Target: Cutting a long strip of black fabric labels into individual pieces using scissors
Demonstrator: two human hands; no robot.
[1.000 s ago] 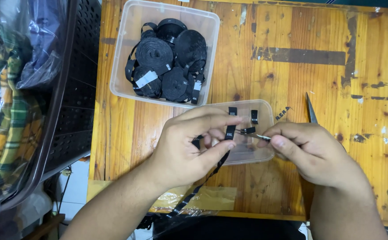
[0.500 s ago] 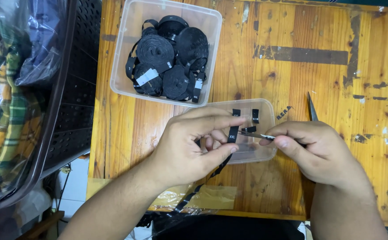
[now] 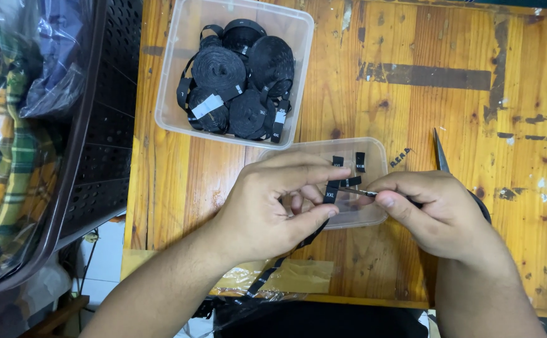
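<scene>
Over the small clear tub [image 3: 373, 216] near the table's front edge, the left hand [image 3: 267, 206] pinches the black label strip [image 3: 331, 191] tight; the right hand [image 3: 439, 213] grips small snips [image 3: 361, 193] at the strip, so cut bits can drop inside.

One head-worn view — looking steeply down, close over the wooden table [image 3: 449, 112].

On the table [image 3: 449, 112], a big tub [image 3: 179, 75] full of ribbon rolls [image 3: 236, 81] sits at the back, a small tub [image 3: 373, 156] sits in front of it under both hands, and a basket [image 3: 92, 156] stands to the left.
</scene>
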